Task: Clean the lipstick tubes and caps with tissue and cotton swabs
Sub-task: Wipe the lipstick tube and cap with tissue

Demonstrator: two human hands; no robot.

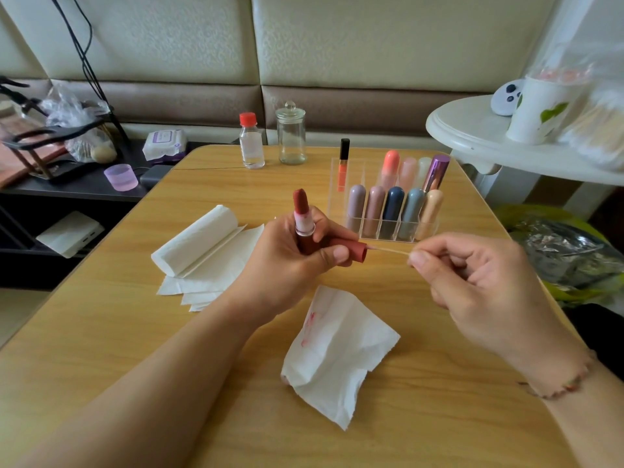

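Above the stained tissue: left hand, grip curled round open lipstick and cap. Right hand pinching cotton swab, tip hidden inside cap. Bare bench left of tissue; organizer beyond. Right forearm cut off at frame edge.

counter: wood-grain, smooth | tissue: soft matt paper | organizer: clear glossy plastic | jar: glass | lipstick cap: matt
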